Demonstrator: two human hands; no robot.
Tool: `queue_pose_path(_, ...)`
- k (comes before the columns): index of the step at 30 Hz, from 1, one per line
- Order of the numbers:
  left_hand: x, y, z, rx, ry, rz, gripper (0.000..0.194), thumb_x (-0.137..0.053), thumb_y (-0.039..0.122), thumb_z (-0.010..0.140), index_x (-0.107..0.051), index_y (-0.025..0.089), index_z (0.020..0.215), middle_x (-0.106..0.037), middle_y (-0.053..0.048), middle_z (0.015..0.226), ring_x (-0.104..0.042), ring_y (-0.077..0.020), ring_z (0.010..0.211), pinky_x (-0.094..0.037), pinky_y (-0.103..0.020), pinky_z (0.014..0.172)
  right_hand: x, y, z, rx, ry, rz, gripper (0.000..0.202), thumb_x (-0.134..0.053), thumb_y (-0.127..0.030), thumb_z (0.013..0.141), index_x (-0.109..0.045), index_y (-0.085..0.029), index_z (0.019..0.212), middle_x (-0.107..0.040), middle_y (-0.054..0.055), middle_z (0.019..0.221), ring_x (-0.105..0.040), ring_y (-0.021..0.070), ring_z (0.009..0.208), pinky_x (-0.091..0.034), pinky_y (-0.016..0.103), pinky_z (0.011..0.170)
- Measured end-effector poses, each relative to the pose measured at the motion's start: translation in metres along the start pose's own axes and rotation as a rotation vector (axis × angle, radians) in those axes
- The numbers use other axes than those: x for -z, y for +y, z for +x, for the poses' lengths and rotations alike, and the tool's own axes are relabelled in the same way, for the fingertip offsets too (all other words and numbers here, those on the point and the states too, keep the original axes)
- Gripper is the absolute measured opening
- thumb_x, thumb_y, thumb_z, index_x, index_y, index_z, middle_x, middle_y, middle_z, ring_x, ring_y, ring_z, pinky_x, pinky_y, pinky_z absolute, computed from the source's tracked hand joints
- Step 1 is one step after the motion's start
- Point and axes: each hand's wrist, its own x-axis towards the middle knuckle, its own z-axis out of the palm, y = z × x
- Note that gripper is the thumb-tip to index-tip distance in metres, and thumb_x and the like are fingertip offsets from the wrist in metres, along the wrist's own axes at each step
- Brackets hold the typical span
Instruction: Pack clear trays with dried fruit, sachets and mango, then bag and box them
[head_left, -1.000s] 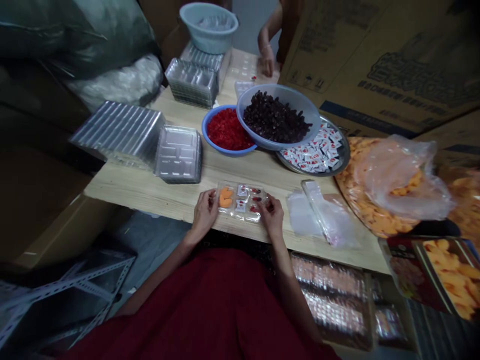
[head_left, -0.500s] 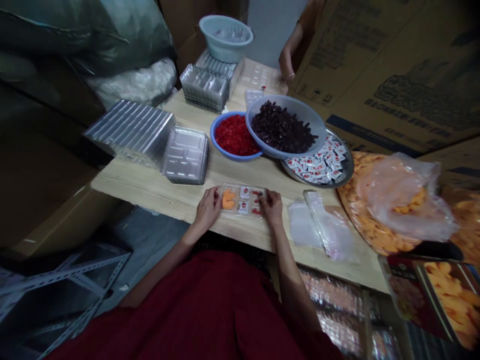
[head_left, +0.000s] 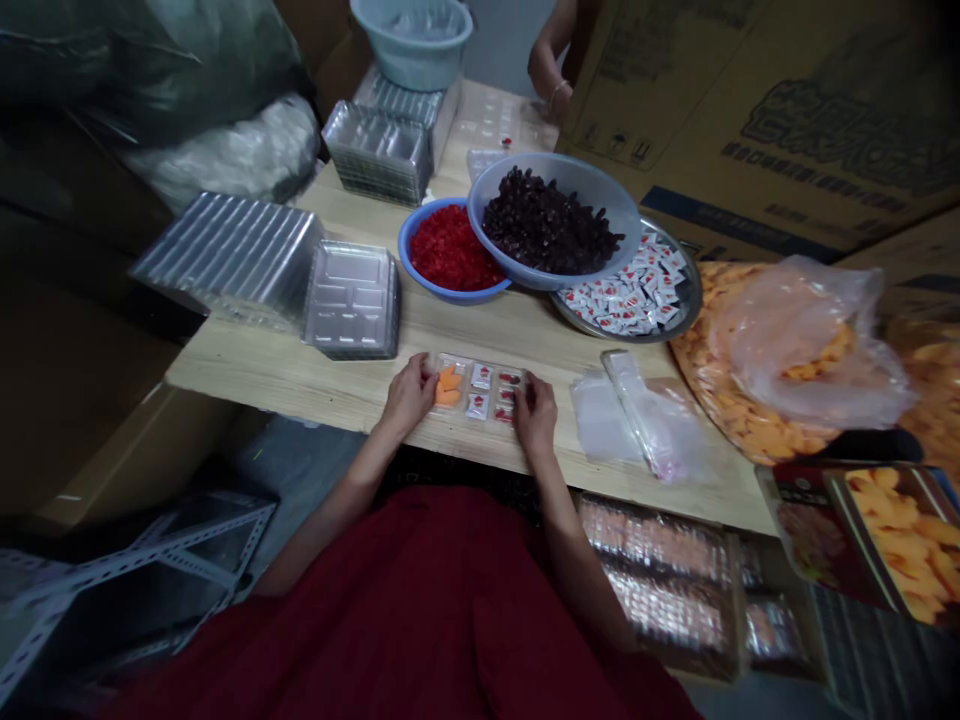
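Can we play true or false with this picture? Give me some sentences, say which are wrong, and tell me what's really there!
1. The left hand and the right hand are at opposite ends of one clear tray. True.
2. The orange pieces are beside the right hand. False: the orange pieces are beside the left hand.
3. The tray holds five white packets. False: it holds two white packets.
4. In this view, the bowl of dark pieces partly covers the bowl of red pieces. True.
5. The packet heap is in a blue bowl. False: the packet heap is in a round metal dish.
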Motion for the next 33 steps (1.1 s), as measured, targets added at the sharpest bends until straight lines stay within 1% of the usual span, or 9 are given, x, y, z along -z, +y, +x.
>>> queue_pose_path(6, -0.001, 0.008, -0.015, -0.015, -0.132, -0.274, 0.019, -0.067, 0.032, 0.083, -0.07, 0.017, 0.093, -0.064, -0.004, 0.082, -0.059, -0.0198, 0.079, -0.047, -0.032, 0.08, 0.021, -0.007, -0.031, -0.217, 0.004, 0.282, 0.061, -0.064, -0.041, 0.088, -0.055, -0.017, 0.143, -0.063, 0.002, 0.089, -0.059, 0.0169, 0.079, -0.054, 0.036, 0.084)
queue_pose_path(9, -0.003, 0.013, -0.021, 0.114, -0.199, -0.602, 0.031, -0.073, 0.041, 0.082, -0.07, 0.016, 0.1, -0.068, -0.004, 0.09, -0.061, -0.0176, 0.081, -0.047, -0.028, 0.078, 0.033, -0.01, -0.039, -0.372, 0.02, 0.559, 0.07, -0.075, -0.043, 0.079, -0.055, -0.02, 0.142, -0.063, -0.002, 0.081, -0.062, 0.0154, 0.076, -0.056, 0.034, 0.082)
queue_pose_path(12, -0.008, 0.019, -0.024, 0.263, -0.309, -0.899, 0.041, -0.081, 0.045, 0.076, -0.07, 0.016, 0.104, -0.072, -0.005, 0.096, -0.064, -0.016, 0.084, -0.049, -0.025, 0.078, 0.045, -0.014, -0.044, -0.539, -0.044, 0.778, 0.057, -0.081, -0.047, 0.074, -0.067, -0.022, 0.123, -0.073, 0.002, 0.091, -0.068, 0.018, 0.081, -0.058, 0.034, 0.081)
queue_pose_path(15, -0.012, 0.026, -0.027, 0.369, -0.35, -1.055, 0.04, -0.086, 0.04, 0.074, -0.071, 0.015, 0.103, -0.074, -0.004, 0.097, -0.066, -0.0142, 0.084, -0.05, -0.023, 0.078, 0.054, -0.017, -0.048, -0.663, -0.127, 0.897, 0.043, -0.081, -0.052, 0.076, -0.072, -0.022, 0.105, -0.076, 0.004, 0.097, -0.07, 0.0204, 0.083, -0.06, 0.034, 0.078)
queue_pose_path(19, -0.012, 0.036, -0.031, 0.456, -0.459, -1.173, 0.042, -0.087, 0.033, 0.075, -0.071, 0.015, 0.109, -0.076, -0.007, 0.106, -0.071, -0.0161, 0.091, -0.054, -0.024, 0.082, 0.058, -0.022, -0.048, -0.705, -0.19, 0.976, 0.047, -0.08, -0.055, 0.078, -0.069, -0.025, 0.112, -0.077, 0.004, 0.1, -0.073, 0.0227, 0.082, -0.061, 0.036, 0.072)
queue_pose_path(23, -0.012, 0.041, -0.035, 0.555, -0.726, -1.208, 0.05, -0.088, 0.023, 0.073, -0.069, 0.016, 0.118, -0.077, -0.009, 0.11, -0.075, -0.0206, 0.091, -0.06, -0.032, 0.085, 0.06, -0.028, -0.043, -0.671, -0.274, 0.967, 0.044, -0.076, -0.058, 0.081, -0.067, -0.026, 0.11, -0.077, 0.003, 0.101, -0.074, 0.0227, 0.079, -0.061, 0.036, 0.07)
queue_pose_path(25, -0.015, 0.04, -0.037, 0.599, -0.771, -1.201, 0.045, -0.088, 0.02, 0.072, -0.07, 0.015, 0.114, -0.078, -0.009, 0.104, -0.076, -0.0204, 0.085, -0.062, -0.032, 0.082, 0.062, -0.029, -0.04, -0.643, -0.292, 0.957, 0.042, -0.076, -0.058, 0.081, -0.068, -0.025, 0.106, -0.077, 0.003, 0.098, -0.073, 0.0224, 0.08, -0.061, 0.037, 0.073)
queue_pose_path(29, -0.024, 0.037, -0.04, 0.667, -0.68, -1.179, 0.036, -0.087, 0.02, 0.073, -0.072, 0.012, 0.104, -0.079, -0.01, 0.096, -0.076, -0.0199, 0.079, -0.064, -0.03, 0.076, 0.076, -0.024, -0.038, -0.498, -0.103, 0.718, 0.044, -0.072, -0.056, 0.085, -0.067, -0.024, 0.115, -0.076, 0.005, 0.101, -0.072, 0.0218, 0.087, -0.059, 0.037, 0.082)
queue_pose_path(33, -0.023, 0.038, -0.038, 0.679, -0.538, -1.209, 0.034, -0.086, 0.017, 0.074, -0.072, 0.013, 0.105, -0.079, -0.009, 0.103, -0.077, -0.0194, 0.084, -0.065, -0.031, 0.081, 0.103, -0.005, -0.039, -0.259, 0.043, -0.005, 0.041, -0.062, -0.047, 0.094, -0.067, -0.019, 0.123, -0.07, 0.014, 0.119, -0.064, 0.027, 0.108, -0.053, 0.041, 0.094)
